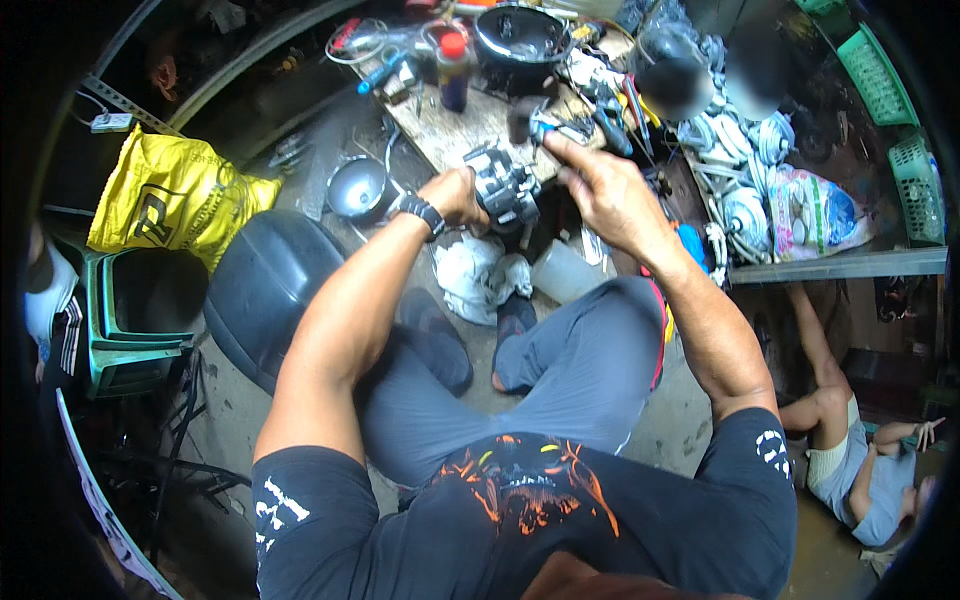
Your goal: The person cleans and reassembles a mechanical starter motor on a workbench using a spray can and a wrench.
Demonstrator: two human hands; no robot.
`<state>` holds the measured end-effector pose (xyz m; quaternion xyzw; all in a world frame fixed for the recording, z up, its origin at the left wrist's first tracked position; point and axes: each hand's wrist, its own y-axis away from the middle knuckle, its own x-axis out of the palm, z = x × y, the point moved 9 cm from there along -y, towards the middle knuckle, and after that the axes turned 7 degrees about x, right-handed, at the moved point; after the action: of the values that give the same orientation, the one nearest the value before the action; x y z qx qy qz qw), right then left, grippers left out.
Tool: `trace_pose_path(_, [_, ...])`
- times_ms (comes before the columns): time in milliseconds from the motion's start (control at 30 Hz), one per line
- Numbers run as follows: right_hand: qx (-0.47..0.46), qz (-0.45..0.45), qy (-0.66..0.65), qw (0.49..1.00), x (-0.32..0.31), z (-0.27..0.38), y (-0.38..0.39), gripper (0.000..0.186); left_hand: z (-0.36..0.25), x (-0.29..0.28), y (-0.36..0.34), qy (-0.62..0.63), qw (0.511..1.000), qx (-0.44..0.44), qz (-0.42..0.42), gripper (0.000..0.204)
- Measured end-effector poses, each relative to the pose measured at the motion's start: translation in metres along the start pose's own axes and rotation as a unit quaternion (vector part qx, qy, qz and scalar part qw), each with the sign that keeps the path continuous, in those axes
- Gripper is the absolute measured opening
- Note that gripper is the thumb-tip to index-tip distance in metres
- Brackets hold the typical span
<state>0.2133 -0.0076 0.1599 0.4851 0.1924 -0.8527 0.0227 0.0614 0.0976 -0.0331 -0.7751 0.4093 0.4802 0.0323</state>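
My left hand [455, 198] grips a dark grey metal machine part [508, 190] at the front edge of a worn wooden board [430, 130]. My right hand [610, 200] is closed on a small tool [542, 128] with some blue on it, held just above and right of the part; its exact kind is too small to tell. A red-capped bottle [452, 85] and a black round container [522, 35] stand on the board, with several hand tools [612, 130] to the right.
A yellow sack [175, 200], green chairs [130, 330] and a black case [265, 290] are at left. A metal bowl [355, 185], white cloth [470, 270] and translucent container [565, 270] lie below the board. Parts [745, 200] fill the right shelf. Another person [840, 440] is at lower right.
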Motion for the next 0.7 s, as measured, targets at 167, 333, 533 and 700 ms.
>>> trace_pose_path(167, [0.087, 0.080, 0.044, 0.992, 0.026, -0.019, 0.018, 0.048, -0.024, -0.009, 0.004, 0.024, 0.997, 0.033, -0.061, 0.048])
trace_pose_path(333, [0.027, 0.000, 0.009, 1.000, -0.006, 0.012, -0.005, 0.045, -0.006, -0.009, 0.005, 0.037, 0.998, 0.024, -0.036, 0.060])
trace_pose_path(533, [0.075, 0.077, 0.042, 0.993, 0.026, -0.027, 0.011, 0.046, -0.014, -0.004, -0.001, 0.010, 1.000, 0.018, -0.018, 0.056])
trace_pose_path(700, [-0.022, -0.093, -0.006, 0.995, -0.019, 0.026, 0.003, 0.051, 0.005, 0.003, -0.003, 0.017, 1.000, 0.012, -0.019, 0.055])
